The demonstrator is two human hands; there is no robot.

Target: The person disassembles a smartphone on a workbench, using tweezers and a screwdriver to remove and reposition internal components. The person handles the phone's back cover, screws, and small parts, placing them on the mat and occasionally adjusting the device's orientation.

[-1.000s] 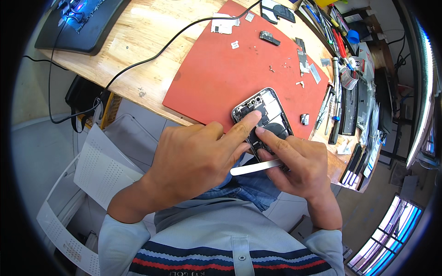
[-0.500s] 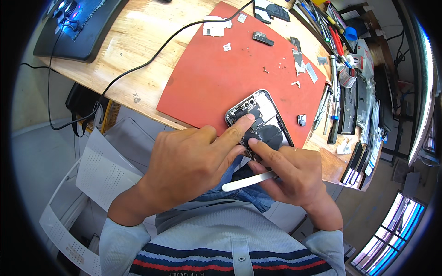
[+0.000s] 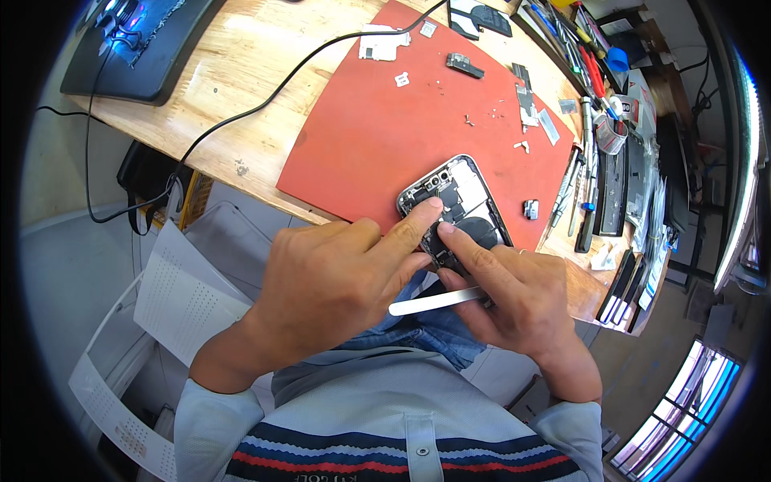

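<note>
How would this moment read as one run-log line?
left hand: touching opened phone; right hand: touching phone, holding silver tool; red mat: loose parts on it

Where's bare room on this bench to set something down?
Free: lower left of the red mat, bounded by its left edge, the white pieces and the open phone; the wooden tabletop between the black pad and black cable.
Crowded: the tabletop's right edge, packed with tools; the mat's upper right, dotted with loose parts.

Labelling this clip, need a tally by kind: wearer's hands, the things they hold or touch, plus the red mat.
Hands (left hand, right hand): 2
Opened phone: 1
Silver tool: 1
Red mat: 1
Total: 5
</note>
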